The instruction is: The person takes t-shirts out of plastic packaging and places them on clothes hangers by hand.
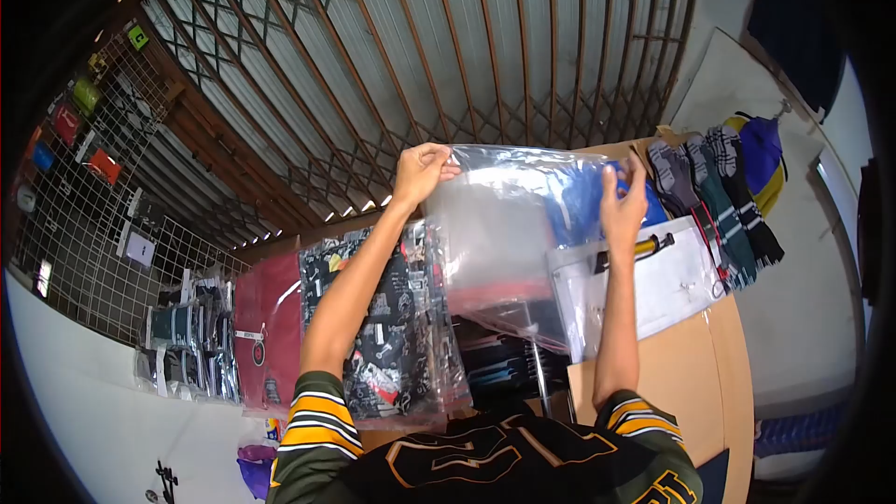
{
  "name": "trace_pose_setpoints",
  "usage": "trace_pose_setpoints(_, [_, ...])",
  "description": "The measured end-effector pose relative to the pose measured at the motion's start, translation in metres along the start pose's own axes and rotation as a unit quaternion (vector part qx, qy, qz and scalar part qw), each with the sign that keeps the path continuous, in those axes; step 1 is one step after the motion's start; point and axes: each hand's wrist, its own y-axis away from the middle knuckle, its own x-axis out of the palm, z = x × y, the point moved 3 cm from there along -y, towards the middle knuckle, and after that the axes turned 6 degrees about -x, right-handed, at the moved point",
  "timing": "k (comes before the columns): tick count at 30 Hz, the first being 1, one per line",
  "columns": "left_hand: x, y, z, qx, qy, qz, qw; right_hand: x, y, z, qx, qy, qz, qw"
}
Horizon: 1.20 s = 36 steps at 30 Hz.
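Observation:
I hold a clear plastic bag (504, 233) up in front of me by its top edge. My left hand (422, 171) pinches the bag's upper left corner. My right hand (623, 199) grips its upper right corner. The bag hangs down between my arms, and a blue item (577, 201) shows through it near my right hand. Below the bag lies a packaged black printed garment (392, 336) on the table.
A wooden table (691, 383) carries a white plastic package (653, 285), a red packaged garment (266, 327) and striped scarves (719, 196). A metal folding gate (439, 47) stands behind. A wire rack (93, 187) with hung goods is at left.

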Motion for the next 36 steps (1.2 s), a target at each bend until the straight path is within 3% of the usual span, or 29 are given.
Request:
trace_pose_setpoints(5, [-0.019,-0.075,0.045,-0.064,-0.016,-0.055,0.996,0.065,0.096,-0.018,-0.063,0.040,0.117,0.990])
trace_pose_setpoints(7, [-0.027,-0.096,0.065,-0.093,-0.040,-0.093,0.991,0.090,0.145,-0.037,-0.087,-0.010,0.186,0.979])
trace_pose_setpoints(9, [-0.034,-0.111,0.082,-0.099,-0.052,-0.099,0.989,0.106,0.187,-0.048,-0.043,0.026,0.270,0.961])
trace_pose_setpoints(13, [-0.047,-0.136,0.126,-0.115,-0.076,-0.128,0.982,0.122,0.224,-0.060,0.011,-0.023,0.324,0.946])
trace_pose_setpoints(16, [-0.046,-0.123,0.137,0.010,-0.359,-0.260,0.896,0.133,0.234,-0.070,0.041,-0.069,0.346,0.935])
trace_pose_setpoints(18, [-0.021,-0.094,0.128,0.062,-0.358,-0.150,0.920,0.132,0.230,-0.072,0.051,-0.077,0.328,0.940])
trace_pose_setpoints(19, [-0.002,-0.069,0.119,0.125,-0.415,-0.104,0.895,0.132,0.227,-0.074,0.058,-0.085,0.310,0.945])
trace_pose_setpoints(20, [0.018,-0.040,0.109,0.123,-0.425,-0.012,0.897,0.134,0.226,-0.077,0.061,-0.086,0.311,0.944])
trace_pose_setpoints(22, [0.046,0.017,0.126,0.104,-0.465,0.151,0.866,0.135,0.224,-0.084,0.061,-0.089,0.271,0.957])
trace_pose_setpoints(23, [0.058,0.048,0.132,0.048,-0.513,0.224,0.827,0.135,0.222,-0.085,0.062,-0.090,0.274,0.955])
trace_pose_setpoints(24, [0.068,0.078,0.133,-0.009,-0.554,0.295,0.779,0.134,0.218,-0.086,0.122,-0.109,0.272,0.948])
trace_pose_setpoints(25, [0.077,0.100,0.125,-0.073,-0.582,0.332,0.739,0.133,0.212,-0.083,0.180,-0.129,0.269,0.937])
trace_pose_setpoints(26, [0.083,0.118,0.122,-0.136,-0.606,0.367,0.693,0.128,0.199,-0.072,0.288,-0.082,0.332,0.895])
trace_pose_setpoints(27, [0.087,0.125,0.130,-0.140,-0.605,0.363,0.695,0.130,0.199,-0.071,0.286,-0.083,0.337,0.893])
trace_pose_setpoints(29, [0.081,0.133,0.167,-0.202,-0.710,0.365,0.567,0.128,0.194,-0.065,0.216,-0.152,0.244,0.933])
trace_pose_setpoints(30, [0.069,0.134,0.196,-0.215,-0.679,0.335,0.617,0.127,0.195,-0.065,0.215,-0.152,0.244,0.933])
trace_pose_setpoints(31, [0.072,0.125,0.191,-0.214,-0.679,0.336,0.616,0.124,0.194,-0.064,0.153,-0.126,0.226,0.954])
trace_pose_setpoints(32, [0.076,0.117,0.193,-0.230,-0.679,0.491,0.494,0.121,0.194,-0.061,0.090,-0.098,0.207,0.969])
trace_pose_setpoints(33, [0.077,0.118,0.192,-0.236,-0.653,0.627,0.352,0.118,0.197,-0.062,0.091,-0.096,0.205,0.970])
trace_pose_setpoints(34, [0.068,0.127,0.206,-0.241,-0.693,0.449,0.509,0.114,0.199,-0.061,0.057,-0.065,0.191,0.978])
trace_pose_setpoints(35, [0.068,0.140,0.224,-0.239,-0.693,0.450,0.510,0.111,0.200,-0.060,0.022,-0.034,0.177,0.983])
trace_pose_setpoints(36, [0.073,0.145,0.223,-0.179,-0.711,0.394,0.554,0.111,0.202,-0.062,0.020,-0.033,0.177,0.983])
